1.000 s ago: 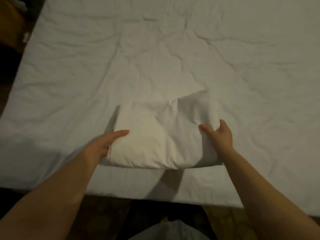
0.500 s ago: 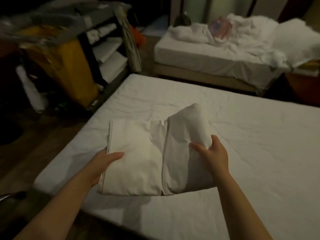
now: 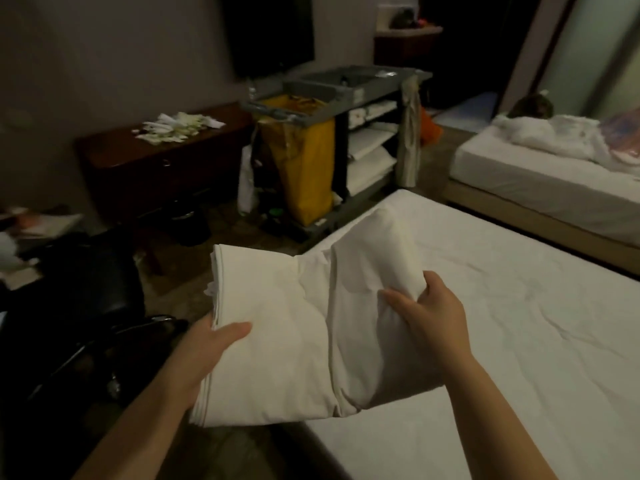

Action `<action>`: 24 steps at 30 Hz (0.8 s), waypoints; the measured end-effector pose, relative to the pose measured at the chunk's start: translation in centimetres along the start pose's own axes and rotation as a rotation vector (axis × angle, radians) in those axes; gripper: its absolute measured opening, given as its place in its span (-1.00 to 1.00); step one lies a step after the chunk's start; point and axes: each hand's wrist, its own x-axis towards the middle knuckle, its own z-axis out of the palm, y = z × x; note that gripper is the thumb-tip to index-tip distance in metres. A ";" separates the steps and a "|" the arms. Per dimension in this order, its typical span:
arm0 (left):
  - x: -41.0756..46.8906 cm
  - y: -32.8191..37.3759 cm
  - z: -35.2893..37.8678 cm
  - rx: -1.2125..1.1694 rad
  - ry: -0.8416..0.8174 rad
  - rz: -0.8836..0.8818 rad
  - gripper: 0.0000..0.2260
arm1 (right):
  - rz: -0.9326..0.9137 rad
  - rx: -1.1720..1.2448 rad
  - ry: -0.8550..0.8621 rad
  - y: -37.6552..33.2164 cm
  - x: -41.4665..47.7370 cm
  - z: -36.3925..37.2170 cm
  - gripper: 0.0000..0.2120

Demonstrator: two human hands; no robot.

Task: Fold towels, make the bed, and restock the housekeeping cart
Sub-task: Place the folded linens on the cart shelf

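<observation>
Holds a folded white sheet (image 3: 294,341) up between both hands, over the near left corner of the bed (image 3: 519,341): partly above the mattress, partly above the floor beside it. Grips the sheet's near left edge with the left hand (image 3: 211,344), thumb flat on top, fingers tucked out of sight beneath; cannot tell their pose. Clamps a bunched fold on the right side with the right hand (image 3: 429,317), thumb in front, fingers (image 3: 434,284) curled over the top and pinching the cloth. Sags a little in the middle between the two grips, with stacked layers showing along the left edge.

Beyond the bed's far left corner: a grey cart (image 3: 346,84), a yellow bag (image 3: 304,168) hung at its left end, white linen (image 3: 370,157) on its shelves. Left of that, a dark dresser (image 3: 145,178) with white scraps (image 3: 176,126) scattered on the tabletop. Nearer left, a black chair (image 3: 86,289). Far right, a second bed (image 3: 536,181) with rumpled white bedding.
</observation>
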 end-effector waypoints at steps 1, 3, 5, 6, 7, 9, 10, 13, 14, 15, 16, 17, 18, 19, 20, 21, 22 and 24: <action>0.8 0.1 -2.0 -0.018 0.032 -0.004 -0.88 | -0.014 0.000 -0.022 -1.4 0.8 1.9 -0.61; 2.7 0.1 -6.2 -0.054 0.102 -0.001 -0.87 | -0.051 0.005 -0.062 -4.2 2.3 6.1 -0.60; 5.1 0.1 -10.8 -0.079 0.159 0.007 -0.85 | -0.089 0.023 -0.105 -7.0 3.8 11.3 -0.60; 6.5 0.2 -13.2 -0.088 0.179 0.007 -0.84 | -0.100 0.036 -0.123 -8.4 4.6 14.0 -0.60; 8.1 0.3 -15.5 -0.099 0.198 0.002 -0.82 | -0.106 0.052 -0.138 -9.7 5.4 16.7 -0.59; 11.3 0.6 -20.1 -0.110 0.233 -0.012 -0.80 | -0.123 0.066 -0.165 -12.2 7.1 22.0 -0.59; 12.8 1.0 -22.3 -0.115 0.242 -0.023 -0.80 | -0.123 0.069 -0.172 -13.3 7.8 24.4 -0.59; 17.3 2.3 -28.1 -0.130 0.247 -0.054 -0.84 | -0.093 0.094 -0.196 -16.0 10.6 30.6 -0.59; 19.0 2.7 -29.5 -0.137 0.253 -0.065 -0.85 | -0.079 0.099 -0.201 -16.6 11.9 32.3 -0.59; 20.7 3.0 -30.6 -0.152 0.259 -0.073 -0.85 | -0.071 0.101 -0.203 -17.0 13.2 33.7 -0.59; 22.6 3.3 -31.4 -0.168 0.261 -0.082 -0.85 | -0.061 0.097 -0.203 -17.3 14.8 35.2 -0.58; 24.5 3.8 -32.1 -0.178 0.252 -0.089 -0.85 | -0.049 0.092 -0.200 -17.6 16.4 36.7 -0.57; 26.6 4.4 -32.5 -0.181 0.239 -0.095 -0.84 | -0.035 0.092 -0.199 -17.9 18.2 38.2 -0.55; 28.8 5.0 -32.9 -0.179 0.229 -0.096 -0.84 | -0.022 0.101 -0.201 -18.3 20.1 39.7 -0.53; 31.1 5.6 -33.3 -0.174 0.229 -0.091 -0.82 | -0.014 0.110 -0.207 -18.6 22.2 41.3 -0.51; 33.2 6.1 -33.7 -0.166 0.244 -0.091 -0.80 | -0.009 0.107 -0.225 -19.0 24.2 42.9 -0.49; 35.3 6.8 -34.0 -0.169 0.268 -0.093 -0.79 | -0.001 0.107 -0.246 -19.5 26.2 44.4 -0.49; 39.1 8.6 -35.0 -0.180 0.291 -0.095 -0.81 | 0.005 0.125 -0.278 -20.9 30.1 47.3 -0.48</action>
